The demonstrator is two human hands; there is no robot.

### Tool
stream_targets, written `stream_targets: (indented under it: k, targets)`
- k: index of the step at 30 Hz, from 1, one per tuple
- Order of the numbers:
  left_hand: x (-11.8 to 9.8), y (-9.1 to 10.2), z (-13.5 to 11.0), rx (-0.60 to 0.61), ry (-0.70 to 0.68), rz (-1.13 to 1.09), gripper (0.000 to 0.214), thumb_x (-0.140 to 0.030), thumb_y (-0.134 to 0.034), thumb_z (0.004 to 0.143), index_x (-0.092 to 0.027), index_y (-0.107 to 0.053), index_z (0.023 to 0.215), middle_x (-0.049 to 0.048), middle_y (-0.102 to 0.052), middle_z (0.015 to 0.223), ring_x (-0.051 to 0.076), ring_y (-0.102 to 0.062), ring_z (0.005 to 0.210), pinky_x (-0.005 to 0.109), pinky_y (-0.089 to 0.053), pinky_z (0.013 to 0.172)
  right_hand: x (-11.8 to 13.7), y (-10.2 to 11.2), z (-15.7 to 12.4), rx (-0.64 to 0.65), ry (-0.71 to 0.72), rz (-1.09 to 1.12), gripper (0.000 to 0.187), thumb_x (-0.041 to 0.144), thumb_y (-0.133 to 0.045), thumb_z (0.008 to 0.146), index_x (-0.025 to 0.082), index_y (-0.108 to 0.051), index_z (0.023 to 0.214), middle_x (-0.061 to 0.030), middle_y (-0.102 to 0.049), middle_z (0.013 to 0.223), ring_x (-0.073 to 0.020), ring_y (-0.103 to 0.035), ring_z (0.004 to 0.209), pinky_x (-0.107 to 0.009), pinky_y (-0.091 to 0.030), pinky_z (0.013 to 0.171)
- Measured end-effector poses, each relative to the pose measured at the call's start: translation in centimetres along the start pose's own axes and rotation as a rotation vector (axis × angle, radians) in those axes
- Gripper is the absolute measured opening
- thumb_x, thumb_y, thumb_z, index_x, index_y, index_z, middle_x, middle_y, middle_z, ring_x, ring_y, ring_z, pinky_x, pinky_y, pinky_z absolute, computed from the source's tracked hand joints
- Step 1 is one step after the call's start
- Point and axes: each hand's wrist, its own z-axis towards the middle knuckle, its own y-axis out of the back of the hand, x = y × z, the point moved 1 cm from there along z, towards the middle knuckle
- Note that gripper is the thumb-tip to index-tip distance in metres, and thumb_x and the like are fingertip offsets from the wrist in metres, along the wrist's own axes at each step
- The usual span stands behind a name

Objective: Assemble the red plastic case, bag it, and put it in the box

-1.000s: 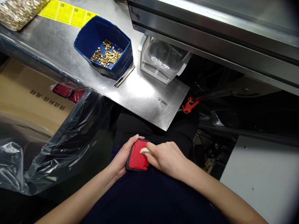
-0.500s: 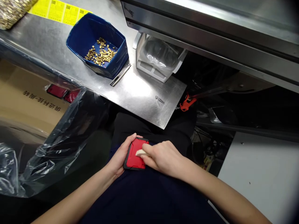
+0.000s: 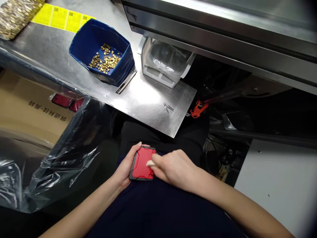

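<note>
A red plastic part with a black rim (image 3: 141, 163) rests on my lap, below the edge of the steel table (image 3: 148, 99). My left hand (image 3: 125, 167) is closed round its left side, thumb on the top edge. My right hand (image 3: 173, 168) is curled at the part's right edge and pinches a small pale tool whose tip presses on the red face. A blue bin (image 3: 102, 49) with several small gold pieces sits on the table at upper left.
A white holder with a clear bag (image 3: 164, 62) stands beside the bin, a metal strip (image 3: 126, 81) and a small metal clip (image 3: 167, 106) lie on the table. A cardboard box (image 3: 27, 105) and plastic sheeting (image 3: 61, 155) fill the left. An orange clamp (image 3: 199, 109) hangs right.
The pale tool's tip has slid lower on the red face and shows less. My view has shifted slightly; both hands stay on the part.
</note>
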Motion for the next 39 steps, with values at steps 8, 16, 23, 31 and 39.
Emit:
stream_targets:
  k: [8,16,23,31,39]
  targets:
    - [-0.4,-0.3,-0.7,-0.047,-0.026,0.029,0.037,-0.052,-0.065,0.094,-0.019,-0.071,0.109,0.0081,-0.076,0.087,0.023,-0.073,0.070,0.030,-0.061,0.060,0.7,0.5,-0.5,-0.008,-0.065,0.026,0.028,0.041,-0.040,0.109,0.024,-0.060,0.102,-0.0013,-0.077,0.080,-0.0208,-0.072,0.066,-0.034,-0.016,0.053]
    - [-1.3,0.8,0.0,-0.032,-0.075,-0.170,0.042,-0.050,-0.057,0.099,-0.012,-0.071,0.110,0.0136,-0.078,0.089,0.026,-0.075,0.071,0.034,-0.064,0.066,-2.7,3.0,5.3,-0.268,-0.146,0.284,0.039,0.054,-0.032,0.109,0.024,-0.055,0.118,-0.0041,-0.076,0.096,-0.0256,-0.073,0.084,-0.029,-0.038,0.065]
    - [-1.4,2.8,-0.2,0.054,-0.187,-0.220,0.046,-0.054,-0.053,0.102,-0.016,-0.059,0.128,0.0200,-0.073,0.125,0.034,-0.076,0.104,0.048,-0.061,0.095,-8.3,3.6,9.6,-0.505,-0.389,0.220,0.046,0.049,-0.033,0.109,0.020,-0.052,0.138,-0.0139,-0.066,0.133,-0.0298,-0.067,0.109,-0.036,-0.048,0.085]
    - [-1.5,4.6,0.4,0.277,-0.208,-0.212,0.059,-0.057,-0.063,0.097,-0.019,-0.053,0.140,0.0215,-0.066,0.137,0.037,-0.069,0.120,0.049,-0.056,0.101,-24.4,-2.1,1.7,-0.376,-0.593,-0.408,0.051,0.018,-0.031,0.103,0.018,-0.050,0.151,-0.0237,-0.062,0.132,-0.0327,-0.060,0.110,-0.037,-0.045,0.078]
    - [-1.5,4.0,0.2,0.253,-0.266,-0.148,0.056,-0.056,-0.062,0.097,-0.018,-0.054,0.138,0.0210,-0.069,0.133,0.035,-0.071,0.113,0.048,-0.057,0.098,-28.7,-2.1,3.0,-0.355,-0.450,-0.483,0.051,0.014,-0.024,0.106,0.008,-0.048,0.150,-0.0263,-0.060,0.128,-0.0345,-0.052,0.118,-0.045,-0.036,0.093]
